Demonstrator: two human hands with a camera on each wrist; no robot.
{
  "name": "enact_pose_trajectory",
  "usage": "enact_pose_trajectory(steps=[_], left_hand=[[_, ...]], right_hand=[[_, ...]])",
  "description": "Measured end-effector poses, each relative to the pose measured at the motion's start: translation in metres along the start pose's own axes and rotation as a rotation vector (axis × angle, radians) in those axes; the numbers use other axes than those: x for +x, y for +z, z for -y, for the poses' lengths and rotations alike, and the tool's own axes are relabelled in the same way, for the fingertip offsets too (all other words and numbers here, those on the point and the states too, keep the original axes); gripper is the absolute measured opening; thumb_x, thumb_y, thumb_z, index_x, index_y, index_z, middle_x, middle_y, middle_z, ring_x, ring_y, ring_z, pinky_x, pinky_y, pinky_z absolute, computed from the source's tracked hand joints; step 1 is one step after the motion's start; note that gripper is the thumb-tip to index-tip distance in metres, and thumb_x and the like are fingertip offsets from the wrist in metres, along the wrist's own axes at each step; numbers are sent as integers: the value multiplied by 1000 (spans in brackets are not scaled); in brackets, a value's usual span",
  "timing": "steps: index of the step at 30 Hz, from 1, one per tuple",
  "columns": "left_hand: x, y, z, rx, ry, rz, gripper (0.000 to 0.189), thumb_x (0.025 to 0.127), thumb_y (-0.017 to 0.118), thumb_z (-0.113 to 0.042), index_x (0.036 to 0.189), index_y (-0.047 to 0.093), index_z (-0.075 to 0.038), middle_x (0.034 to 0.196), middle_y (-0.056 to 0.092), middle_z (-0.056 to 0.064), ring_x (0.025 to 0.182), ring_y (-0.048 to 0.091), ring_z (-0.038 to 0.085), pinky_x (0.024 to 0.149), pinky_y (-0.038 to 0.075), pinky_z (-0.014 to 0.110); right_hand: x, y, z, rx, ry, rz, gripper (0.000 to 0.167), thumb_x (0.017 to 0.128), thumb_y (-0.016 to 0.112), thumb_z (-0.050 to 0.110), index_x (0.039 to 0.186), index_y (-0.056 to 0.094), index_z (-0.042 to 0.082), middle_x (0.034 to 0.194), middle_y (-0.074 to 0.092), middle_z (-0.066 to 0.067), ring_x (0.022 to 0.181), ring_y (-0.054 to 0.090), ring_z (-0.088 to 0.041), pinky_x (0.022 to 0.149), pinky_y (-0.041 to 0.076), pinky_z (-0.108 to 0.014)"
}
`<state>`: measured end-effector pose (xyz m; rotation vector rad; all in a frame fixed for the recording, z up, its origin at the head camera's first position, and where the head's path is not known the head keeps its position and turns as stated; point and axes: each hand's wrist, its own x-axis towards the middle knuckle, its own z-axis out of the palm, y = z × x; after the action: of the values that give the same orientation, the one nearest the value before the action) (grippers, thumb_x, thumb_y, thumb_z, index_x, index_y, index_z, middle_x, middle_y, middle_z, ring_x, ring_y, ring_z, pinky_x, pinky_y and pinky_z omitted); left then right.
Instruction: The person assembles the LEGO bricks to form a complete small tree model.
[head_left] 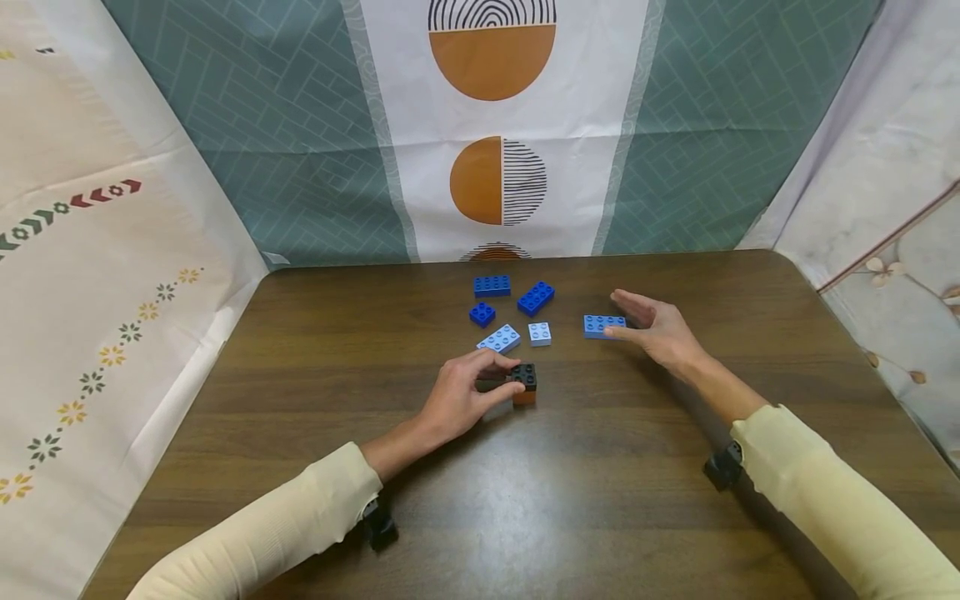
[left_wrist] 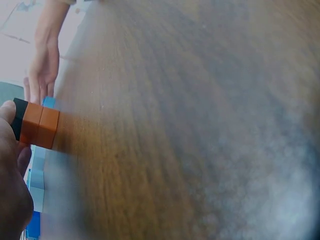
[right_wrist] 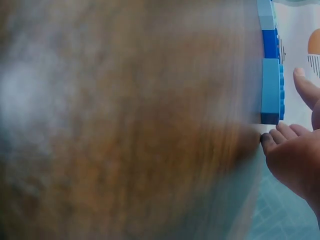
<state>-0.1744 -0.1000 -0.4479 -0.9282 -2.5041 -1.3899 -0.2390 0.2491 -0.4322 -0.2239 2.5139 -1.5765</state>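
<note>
Near the middle of the table, my left hand [head_left: 459, 393] pinches the top of a small stack of toy bricks between thumb and fingers. A black brick [head_left: 524, 375] forms its top, above orange bricks [left_wrist: 40, 125]; two orange layers show in the left wrist view. To the right, my right hand [head_left: 663, 336] hovers with fingers spread around a medium-blue eight-stud brick [head_left: 596, 325]. Its thumb overlaps the brick's near corner in the head view. In the right wrist view a gap separates the thumb from the blue brick [right_wrist: 270, 92].
Beyond the stack lie a light-blue long brick [head_left: 501, 338] and a pale-blue square brick [head_left: 539, 334]. Farther back are a dark-blue square brick [head_left: 482, 314] and two dark-blue long bricks, one straight [head_left: 492, 287], one angled [head_left: 536, 298]. Patterned cloths hang around the brown table [head_left: 337, 350].
</note>
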Motion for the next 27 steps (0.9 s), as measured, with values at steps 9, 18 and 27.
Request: enact_pose_trajectory(steps=[9,18,27], left_hand=[[0,0,1,-18,3,7,26,95,84,-20,116,74,-8,120,76,3,101,77,17,87,61,27],[0,-1,0,-9,5,0,26,94,85,-19,115,74,-8,119,77,3,100,77,18,86,62,27],[0,0,1,-25,-8,7,27,95,84,-21,117,74,-9,120,76,2,101,77,19,88,61,25]], right_hand=[[1,0,-1,-45,-11,4,72,100,78,14,161,43,2,163,45,-15,153,38,-32,120,36,-53],[3,3,0,-186,-62,-14,54,99,77,9,149,58,-3,151,57,-24,142,52,-40,113,44,-56],[3,3,3,-267,-67,-38,40,99,78,8,136,69,-3,141,64,-28,130,62,-45,110,48,-59]])
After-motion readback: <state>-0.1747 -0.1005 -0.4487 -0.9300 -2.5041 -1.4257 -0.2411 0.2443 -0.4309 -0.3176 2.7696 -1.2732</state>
